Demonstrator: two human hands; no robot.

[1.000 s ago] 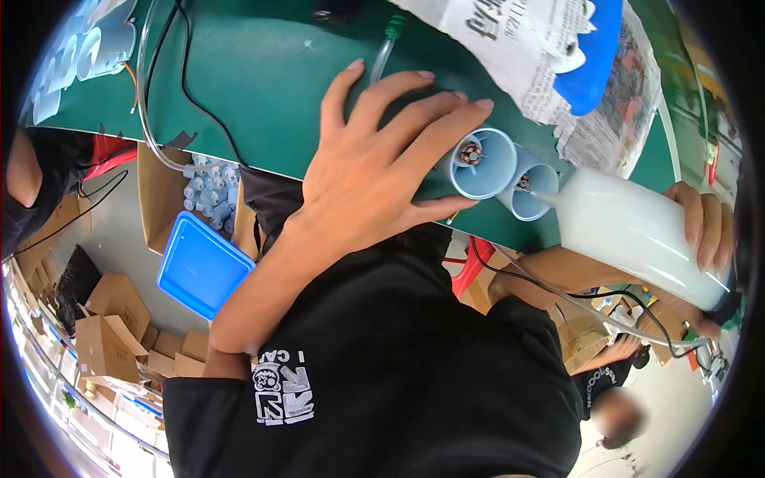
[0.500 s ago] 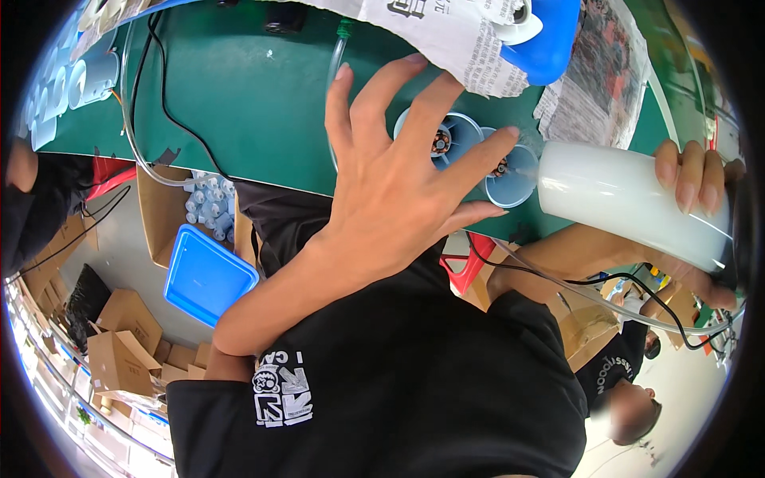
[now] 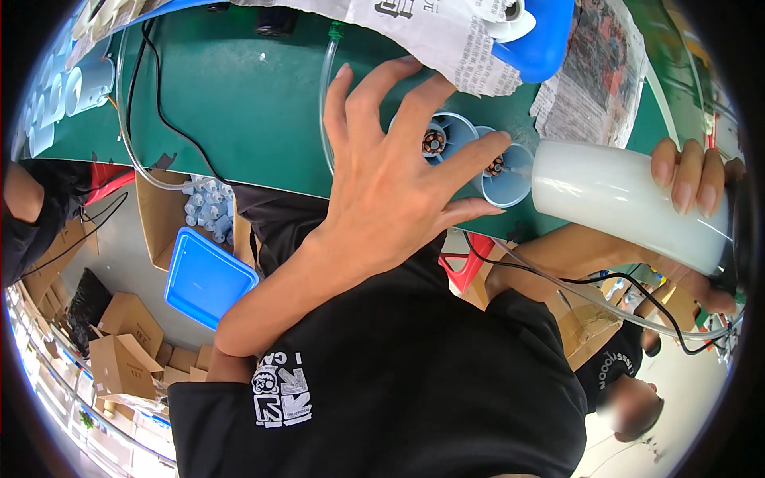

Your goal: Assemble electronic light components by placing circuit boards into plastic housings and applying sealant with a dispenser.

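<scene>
My left hand (image 3: 390, 179) reaches over a row of light-blue plastic cups on the green table. Its index finger and thumb close around the nearest cup (image 3: 514, 187), while the other fingers spread over the far side. Copper-wound motor cores (image 3: 433, 142) show inside the cups; the hand hides part of the row. At the right, my right hand (image 3: 689, 179) is wrapped round a large white cartridge (image 3: 621, 191), lying nearly level. A thin clear nozzle (image 3: 522, 170) on the cartridge's end points into the nearest cup, close to its core.
Newspaper (image 3: 446, 40) and a blue bin (image 3: 550, 44) lie beyond the cups. More light-blue cups (image 3: 84, 84) stand at the far left. Cables and a clear hose (image 3: 328, 103) cross the green table (image 3: 239, 88). Below sit a blue tray (image 3: 209, 275) and cardboard boxes (image 3: 123, 358). Other people are nearby.
The view has shifted slightly, and the scene sits a little further left. Both hands keep their hold on the cup and the cartridge.
</scene>
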